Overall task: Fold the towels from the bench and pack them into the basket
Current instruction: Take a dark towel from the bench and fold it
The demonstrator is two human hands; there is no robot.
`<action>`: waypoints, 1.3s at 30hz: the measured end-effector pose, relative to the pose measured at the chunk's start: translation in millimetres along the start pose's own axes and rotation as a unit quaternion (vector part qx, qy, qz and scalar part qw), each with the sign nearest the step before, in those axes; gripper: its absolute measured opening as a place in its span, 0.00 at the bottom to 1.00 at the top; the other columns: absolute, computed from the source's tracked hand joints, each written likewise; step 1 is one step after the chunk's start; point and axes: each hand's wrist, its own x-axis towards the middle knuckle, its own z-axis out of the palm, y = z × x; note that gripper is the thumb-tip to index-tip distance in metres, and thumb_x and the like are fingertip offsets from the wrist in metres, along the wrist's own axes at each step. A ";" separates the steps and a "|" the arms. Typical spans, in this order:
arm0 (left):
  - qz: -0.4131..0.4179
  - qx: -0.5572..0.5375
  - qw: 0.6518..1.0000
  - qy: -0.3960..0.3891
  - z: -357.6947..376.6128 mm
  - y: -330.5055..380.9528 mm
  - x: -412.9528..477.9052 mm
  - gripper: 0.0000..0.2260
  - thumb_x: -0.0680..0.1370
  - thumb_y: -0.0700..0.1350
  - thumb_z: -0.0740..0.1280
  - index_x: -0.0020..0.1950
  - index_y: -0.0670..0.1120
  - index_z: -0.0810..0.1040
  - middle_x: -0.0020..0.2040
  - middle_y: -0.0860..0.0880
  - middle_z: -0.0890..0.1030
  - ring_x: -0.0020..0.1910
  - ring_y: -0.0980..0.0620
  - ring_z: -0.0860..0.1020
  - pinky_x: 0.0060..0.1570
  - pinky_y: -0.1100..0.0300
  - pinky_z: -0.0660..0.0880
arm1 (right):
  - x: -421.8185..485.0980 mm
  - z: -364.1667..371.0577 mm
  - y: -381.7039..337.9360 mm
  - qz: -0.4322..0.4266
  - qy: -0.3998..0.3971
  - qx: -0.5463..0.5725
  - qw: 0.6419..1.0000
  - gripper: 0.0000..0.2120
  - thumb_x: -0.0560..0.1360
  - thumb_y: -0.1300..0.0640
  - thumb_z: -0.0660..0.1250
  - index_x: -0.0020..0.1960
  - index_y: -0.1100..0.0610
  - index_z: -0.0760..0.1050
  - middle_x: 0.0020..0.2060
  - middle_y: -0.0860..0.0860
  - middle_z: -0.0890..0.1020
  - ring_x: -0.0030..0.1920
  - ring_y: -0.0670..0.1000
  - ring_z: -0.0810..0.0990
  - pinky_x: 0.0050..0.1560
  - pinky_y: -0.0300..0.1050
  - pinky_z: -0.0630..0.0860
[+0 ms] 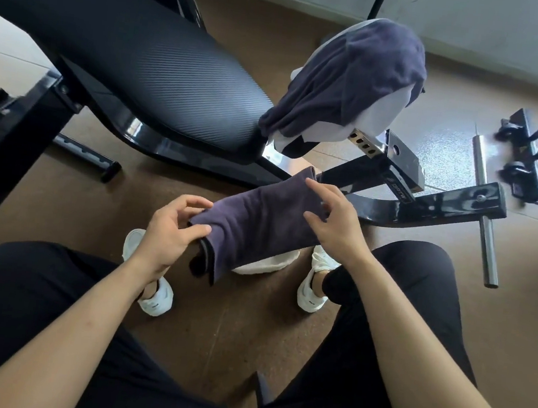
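Left hand (172,227) pinches the folded towel's (255,222) corner while right hand (335,220), fingers spread, rests on top; loose grip could let folds slip open.

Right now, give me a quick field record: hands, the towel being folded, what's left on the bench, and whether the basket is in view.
left hand: pinching near end of the folded dark towel
right hand: open, fingers resting on the towel's far part
towel in hand: folded into a strip, held above the floor
bench: black padded, seat bare
remaining towels: dark and white, heaped over the bench end
basket: not in view
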 end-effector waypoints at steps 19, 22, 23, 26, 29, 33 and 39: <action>-0.036 -0.134 0.990 0.013 20.8 0.0 -8.9 0.19 0.77 0.36 0.73 0.66 0.51 0.81 0.63 0.51 0.83 0.65 0.49 0.80 0.64 0.43 0.79 | -28.6 68.6 -42.7 -0.130 -0.095 0.045 0.986 0.21 0.76 0.64 0.73 0.68 0.55 0.79 0.63 0.49 0.80 0.63 0.47 0.79 0.60 0.45 0.81; -0.047 -0.155 0.987 0.000 22.3 2.1 -8.8 0.20 0.78 0.33 0.70 0.68 0.48 0.80 0.64 0.48 0.83 0.64 0.48 0.81 0.64 0.44 0.79 | -27.3 69.9 -45.0 -0.123 -0.099 0.065 0.985 0.18 0.75 0.63 0.74 0.65 0.55 0.81 0.59 0.48 0.81 0.60 0.47 0.81 0.58 0.46 0.82; -0.056 -0.168 0.984 -0.011 23.1 5.6 -9.7 0.20 0.79 0.31 0.68 0.68 0.47 0.79 0.63 0.46 0.83 0.63 0.47 0.82 0.63 0.44 0.79 | -27.1 69.7 -46.8 -0.119 -0.100 0.067 0.985 0.18 0.75 0.62 0.75 0.63 0.55 0.81 0.58 0.48 0.81 0.59 0.47 0.81 0.57 0.46 0.83; -0.058 -0.186 0.980 -0.039 25.6 11.4 -12.4 0.23 0.79 0.25 0.61 0.70 0.43 0.77 0.63 0.42 0.83 0.62 0.46 0.83 0.58 0.49 0.82 | -26.7 69.6 -51.8 -0.085 -0.075 0.088 0.990 0.19 0.72 0.56 0.78 0.60 0.53 0.77 0.56 0.46 0.80 0.57 0.45 0.80 0.54 0.45 0.83; -0.037 -0.164 0.985 -0.042 27.8 10.9 -14.8 0.21 0.79 0.27 0.64 0.67 0.47 0.78 0.62 0.44 0.83 0.63 0.47 0.82 0.58 0.49 0.82 | -27.3 71.1 -54.1 -0.051 -0.033 0.118 0.991 0.24 0.70 0.53 0.80 0.60 0.50 0.71 0.52 0.42 0.79 0.54 0.42 0.81 0.51 0.40 0.82; -0.001 -0.099 0.995 0.003 27.5 5.8 -12.2 0.17 0.77 0.37 0.74 0.62 0.52 0.82 0.59 0.49 0.84 0.63 0.46 0.82 0.58 0.40 0.81 | -27.4 73.0 -55.2 -0.051 -0.012 0.152 0.987 0.21 0.72 0.59 0.78 0.60 0.52 0.71 0.50 0.42 0.80 0.52 0.43 0.83 0.50 0.41 0.83; 0.030 -0.057 0.997 0.031 21.2 7.4 -8.2 0.15 0.74 0.41 0.77 0.59 0.51 0.83 0.55 0.51 0.85 0.58 0.47 0.83 0.57 0.40 0.81 | -25.9 71.9 -56.0 -0.052 -0.069 0.168 0.982 0.26 0.70 0.56 0.81 0.62 0.51 0.73 0.53 0.46 0.81 0.54 0.45 0.83 0.51 0.43 0.83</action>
